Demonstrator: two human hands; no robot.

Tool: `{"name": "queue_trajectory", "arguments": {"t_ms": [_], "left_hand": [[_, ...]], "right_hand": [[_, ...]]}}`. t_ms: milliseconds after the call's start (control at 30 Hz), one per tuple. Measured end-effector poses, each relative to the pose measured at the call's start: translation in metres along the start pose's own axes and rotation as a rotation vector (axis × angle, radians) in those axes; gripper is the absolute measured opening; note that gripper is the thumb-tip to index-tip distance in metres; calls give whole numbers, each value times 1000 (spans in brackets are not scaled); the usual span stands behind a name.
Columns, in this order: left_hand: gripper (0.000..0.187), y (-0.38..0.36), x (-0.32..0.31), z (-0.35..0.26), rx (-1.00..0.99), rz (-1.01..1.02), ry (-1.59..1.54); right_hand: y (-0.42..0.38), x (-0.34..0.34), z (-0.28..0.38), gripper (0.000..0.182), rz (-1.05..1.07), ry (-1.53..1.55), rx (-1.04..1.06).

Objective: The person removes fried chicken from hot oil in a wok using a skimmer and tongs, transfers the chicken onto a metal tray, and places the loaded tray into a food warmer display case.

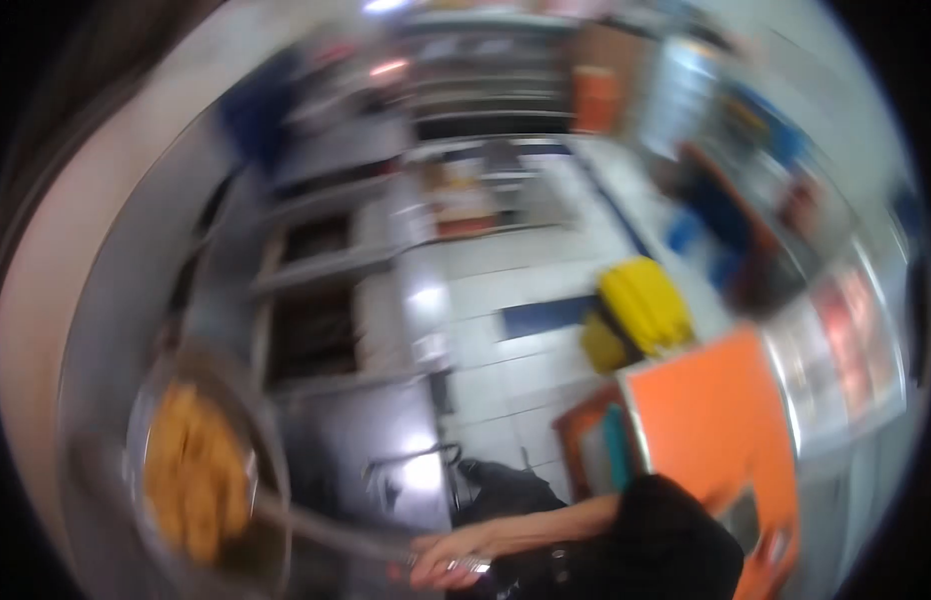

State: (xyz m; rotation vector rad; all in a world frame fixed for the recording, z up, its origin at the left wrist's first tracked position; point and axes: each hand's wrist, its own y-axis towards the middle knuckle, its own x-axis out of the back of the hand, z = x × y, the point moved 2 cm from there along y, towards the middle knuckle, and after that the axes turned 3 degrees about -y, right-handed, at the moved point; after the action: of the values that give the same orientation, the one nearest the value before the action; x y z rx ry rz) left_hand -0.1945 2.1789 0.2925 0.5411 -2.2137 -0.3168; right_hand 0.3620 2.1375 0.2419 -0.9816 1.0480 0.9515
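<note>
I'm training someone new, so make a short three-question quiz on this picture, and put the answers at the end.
1. True or false: the yellow object stands on top of the orange surface.
2. What does the hand near the bottom hold? A: a cup. B: a long handle. C: a cloth.
3. Fill in the blank: the golden food shows on the ____ side of the picture.

Key:
1. False; the yellow object shows beyond the orange surface, not on it.
2. B.
3. Left.
</note>
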Motion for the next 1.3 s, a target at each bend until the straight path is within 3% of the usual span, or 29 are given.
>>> {"name": "queue_trajectory", "arguments": {"t_ms": [33,67,100,133,200,233,300,733,833,1000,1033,1100,1300], "left_hand": [[45,-34,33,29,-44,-59,-1],[54,-44,4,-82,198,-116,11],[53,-51,-5,-127,177,-133,-109],[50,-56,-1,-129,225,-76,-112],[44,-53,-3,-139,354,-209,-47],[43,-51,-2,-145,427,-235,-22],[38,-46,8,-135,322,-191,287],[38,-55,31,-99,471,-72,625],[40,-74,26,-74,431,-97,594],[43,-76,-7,-50,569,116,323],[44,-74,-13,-53,589,151,264],[44,-76,-23,-80,818,225,-52],[43,-71,-40,-112,895,430,-336]], "right_hand": [[-1,6,0,33,42,-12,10],[-8,3,4,34,-72,23,-59],[-11,7,7,35,-106,17,-86],[-11,15,9,34,-79,67,-92],[-13,5,26,29,-16,94,-115],[-15,3,29,29,-84,92,-146],[-11,0,27,30,-98,90,-120],[-6,16,5,30,-40,185,-81],[-3,21,-1,30,-1,165,-71],[1,22,-3,28,-14,180,-52],[1,23,-3,28,-11,174,-52],[1,25,-6,28,-8,169,-45],[5,20,-6,28,22,65,-43]]}}
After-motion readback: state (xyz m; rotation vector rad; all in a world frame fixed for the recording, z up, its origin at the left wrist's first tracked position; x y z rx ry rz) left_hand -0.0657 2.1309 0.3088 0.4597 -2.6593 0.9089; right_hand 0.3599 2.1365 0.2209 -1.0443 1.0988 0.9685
